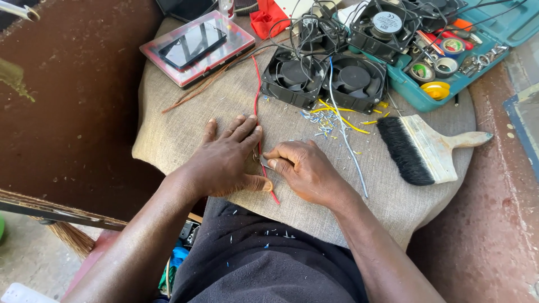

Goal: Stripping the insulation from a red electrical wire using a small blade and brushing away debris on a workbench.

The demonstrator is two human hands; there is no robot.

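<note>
Head view, both hands low centre on the cloth-covered desk [168, 134].
Left hand [227, 160] flat, grip spread, pressing red wire [257, 95]; right hand [306, 171] grip pinching a small metal tool [264, 163] against it. Bare cloth at left edge; fans [323, 78] above, brush [424, 148] at right.

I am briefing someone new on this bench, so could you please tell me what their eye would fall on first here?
First, the two hands at the centre of the burlap-covered table: the left hand lies flat on a red wire, while the right hand pinches a small metal tool against it. Behind them sit two black cooling fans, with a black-bristled paintbrush to the right.
</note>
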